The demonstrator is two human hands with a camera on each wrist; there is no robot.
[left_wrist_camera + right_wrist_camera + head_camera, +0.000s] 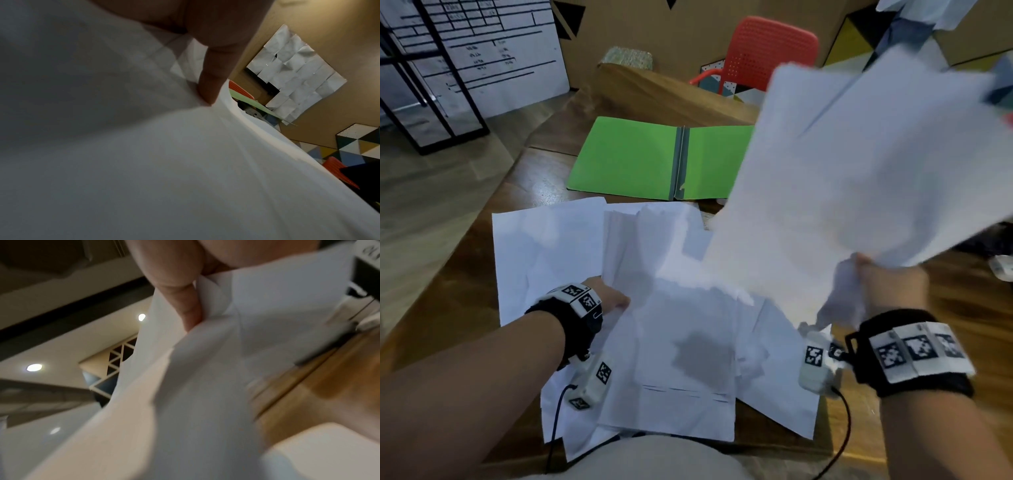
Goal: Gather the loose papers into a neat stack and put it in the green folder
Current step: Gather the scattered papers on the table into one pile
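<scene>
The green folder (640,157) lies open and flat on the far part of the wooden table (544,178); a thin strip of the folder (259,105) also shows in the left wrist view. Several loose white papers (681,329) overlap in a spread in front of me. My left hand (610,298) is at the spread's left side, its fingers hidden under a sheet, and its thumb (212,81) pinches that paper (144,162) into a crease. My right hand (887,279) grips a bunch of sheets (859,171) by the near edge, lifted and tilted above the table's right side; its thumb (186,305) lies on those sheets (205,386).
A red chair (767,51) stands behind the table, with cardboard boxes (654,27) beyond it. A black metal frame (431,102) stands on the floor at far left. The table's left edge runs diagonally past the papers. A small white object (1001,268) lies at the right edge.
</scene>
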